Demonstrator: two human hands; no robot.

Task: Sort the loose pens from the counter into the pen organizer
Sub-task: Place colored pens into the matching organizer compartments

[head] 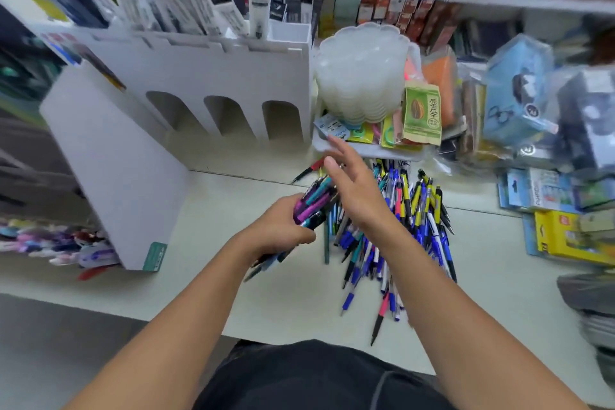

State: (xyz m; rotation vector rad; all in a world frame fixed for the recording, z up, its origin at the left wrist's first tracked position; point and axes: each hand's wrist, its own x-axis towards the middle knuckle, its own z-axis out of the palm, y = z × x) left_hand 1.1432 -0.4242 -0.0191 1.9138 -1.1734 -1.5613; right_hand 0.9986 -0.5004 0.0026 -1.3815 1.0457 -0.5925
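1. Left hand point(281, 231) is curled round a bundle of pens point(316, 203), purple, teal and dark ones, held above the tabletop point(206, 210); the bundle's far ends point up and away toward the right hand, and its near ends stick out below the fist.
2. Right hand point(357, 191) has its fingers straight and a little spread, holding nothing; it hovers just beside the far end of the bundle, above the pile, and whether its palm touches the bundle cannot be told.
3. Loose pens point(409, 230) lie in a heap on the tabletop under and to the right of the right forearm: blue, yellow, black, teal and pink barrels, mostly lying away from the person, some crossed.
4. One red-and-black pen point(307, 170) lies apart from the heap, at its far left, near the base of the pen organizer.
5. Pen organizer point(213, 83), a white stand with three arched openings low in its front and square compartments on top, stands at the far left of the tabletop; packaged pens point(199, 7) stand upright in its upper compartments.
6. Right of the organizer, a stack of white scalloped dishes point(359, 76) sits on a tray point(369, 151) with a green seed packet point(422, 115) leaning beside it.
7. Boxed goods, among them a yellow box point(562, 233), crowd the tabletop's right edge.
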